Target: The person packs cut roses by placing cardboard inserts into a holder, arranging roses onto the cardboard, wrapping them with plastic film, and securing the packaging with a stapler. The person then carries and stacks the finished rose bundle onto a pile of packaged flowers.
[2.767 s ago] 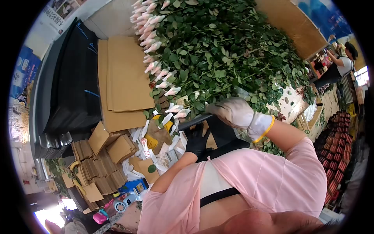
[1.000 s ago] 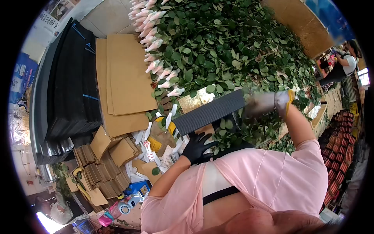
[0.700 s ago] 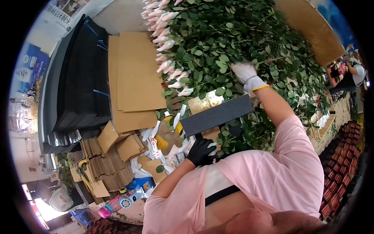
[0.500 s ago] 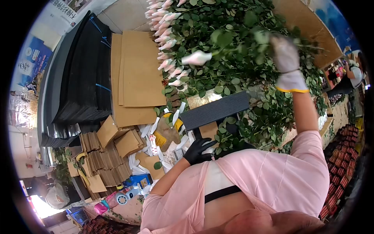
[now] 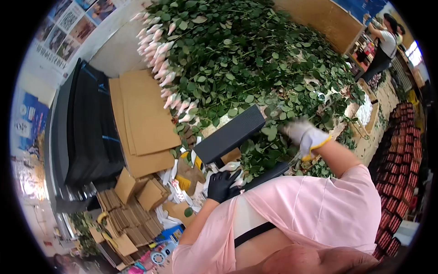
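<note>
Now that our right hand (image 5: 300,132) is back by the leafy bunch (image 5: 263,153), its grip too blurred to tell, our left hand (image 5: 219,187) closes on a wrapped bud (image 5: 239,181) near the ridged black strip (image 5: 230,134); the bunch seems one flower fuller.

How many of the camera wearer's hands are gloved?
2: the left hand, in black, beside pale flower heads; the right hand, in white, blurred, at the green foliage. Neither is hidden.

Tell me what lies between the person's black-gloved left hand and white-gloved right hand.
In the head view, green leafy stems lie between the left hand and the right hand, with pale buds at the left hand's end.
</note>
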The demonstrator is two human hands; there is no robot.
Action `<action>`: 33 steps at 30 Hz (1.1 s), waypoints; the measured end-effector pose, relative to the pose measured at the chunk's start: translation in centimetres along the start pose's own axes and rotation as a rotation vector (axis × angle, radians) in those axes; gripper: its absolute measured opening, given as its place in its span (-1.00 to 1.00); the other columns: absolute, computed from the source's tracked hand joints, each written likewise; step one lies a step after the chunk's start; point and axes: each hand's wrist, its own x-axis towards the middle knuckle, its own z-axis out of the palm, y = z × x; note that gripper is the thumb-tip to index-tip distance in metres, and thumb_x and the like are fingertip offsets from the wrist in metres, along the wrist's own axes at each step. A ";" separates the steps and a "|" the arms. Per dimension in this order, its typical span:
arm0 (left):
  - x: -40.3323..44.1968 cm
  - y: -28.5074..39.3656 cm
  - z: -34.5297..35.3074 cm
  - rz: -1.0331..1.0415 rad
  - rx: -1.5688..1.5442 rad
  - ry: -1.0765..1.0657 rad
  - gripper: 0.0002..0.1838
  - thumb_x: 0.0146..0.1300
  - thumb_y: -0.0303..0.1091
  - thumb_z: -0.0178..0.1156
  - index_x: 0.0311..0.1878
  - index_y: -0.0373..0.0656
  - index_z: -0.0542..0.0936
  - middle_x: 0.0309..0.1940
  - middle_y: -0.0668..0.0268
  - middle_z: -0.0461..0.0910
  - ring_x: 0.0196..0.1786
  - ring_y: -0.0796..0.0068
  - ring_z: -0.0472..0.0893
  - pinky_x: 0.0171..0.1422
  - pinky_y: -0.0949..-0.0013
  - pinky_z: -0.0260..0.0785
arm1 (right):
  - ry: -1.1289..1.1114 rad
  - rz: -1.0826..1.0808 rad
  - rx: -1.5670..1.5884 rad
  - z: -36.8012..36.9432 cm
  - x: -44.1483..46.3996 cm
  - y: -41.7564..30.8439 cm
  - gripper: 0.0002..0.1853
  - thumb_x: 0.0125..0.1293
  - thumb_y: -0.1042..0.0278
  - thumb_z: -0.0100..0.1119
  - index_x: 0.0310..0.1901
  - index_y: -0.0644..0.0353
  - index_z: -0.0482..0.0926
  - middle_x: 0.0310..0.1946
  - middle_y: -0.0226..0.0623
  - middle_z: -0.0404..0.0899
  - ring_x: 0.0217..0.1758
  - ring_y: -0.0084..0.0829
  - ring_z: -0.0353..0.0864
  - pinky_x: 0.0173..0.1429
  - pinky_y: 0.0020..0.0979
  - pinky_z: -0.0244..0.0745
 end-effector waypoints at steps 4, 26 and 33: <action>1.1 -1.3 0.3 0.148 0.010 0.174 -0.43 -0.01 0.06 0.30 0.13 0.23 0.55 0.19 0.14 0.35 0.18 -0.01 0.34 0.27 -0.07 0.14 | 0.176 0.213 0.241 -9.8 7.6 2.6 -0.67 0.23 0.33 0.02 0.03 0.18 0.47 -0.09 -0.14 0.57 0.03 -0.23 0.55 0.08 -0.33 0.50; 2.2 -1.8 3.0 -0.025 -0.511 0.326 -0.41 -0.03 -0.24 0.36 0.12 -0.15 0.46 -0.04 0.06 0.49 0.00 0.00 0.48 0.12 0.06 0.31 | 1.241 -0.020 0.050 -17.5 -5.3 7.9 -0.74 0.22 0.40 0.09 -0.05 0.09 0.60 -0.32 -0.22 0.61 -0.26 -0.33 0.59 -0.25 -0.33 0.45; 1.1 -2.0 6.4 -0.399 -1.255 0.187 -0.31 0.04 -0.11 0.31 0.28 -0.01 0.34 0.09 0.18 0.44 0.05 0.11 0.53 0.12 0.14 0.35 | 0.076 0.045 0.928 -3.0 1.4 1.9 -0.65 0.08 0.51 0.11 -0.03 0.16 0.55 -0.22 -0.18 0.57 -0.18 -0.26 0.61 -0.14 -0.29 0.52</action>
